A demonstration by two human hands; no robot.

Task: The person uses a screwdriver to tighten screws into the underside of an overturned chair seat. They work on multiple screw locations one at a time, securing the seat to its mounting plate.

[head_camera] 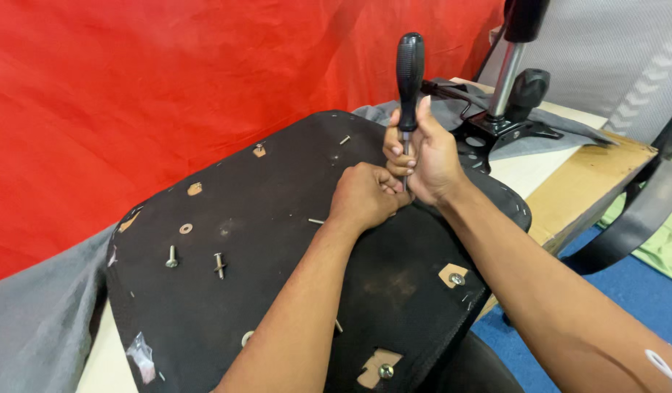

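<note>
**Screwdriver held upright on the underside of an upturned chair seat**

An upturned black chair seat [277, 240] lies on a tabletop [590, 182] before a red cloth backdrop [168, 87]. At left, two loose bolts [196, 260] and a washer [185, 228] rest on the seat's fabric-covered underside. Toward the middle, the left hand [365, 195] is closed in a loose fist, its fingers curled down around the spot where the tool meets the seat; what they pinch is hidden. Just to its right and touching it, the right hand [423, 156] has its fingers wrapped tightly around the lower end of a black-handled screwdriver [409, 73], which stands nearly vertical, its tip concealed between the hands. Farther right, a chair mechanism with a metal column [507, 80] sits on grey cloth [452, 109]. Fitted bolts show along the seat's near edge [457, 279].

Judged from the pose, a fastener near the seat's centre is being driven or loosened. The next turn calls for steady downward pressure and an upright shaft, the left hand steadying the tip.
</note>
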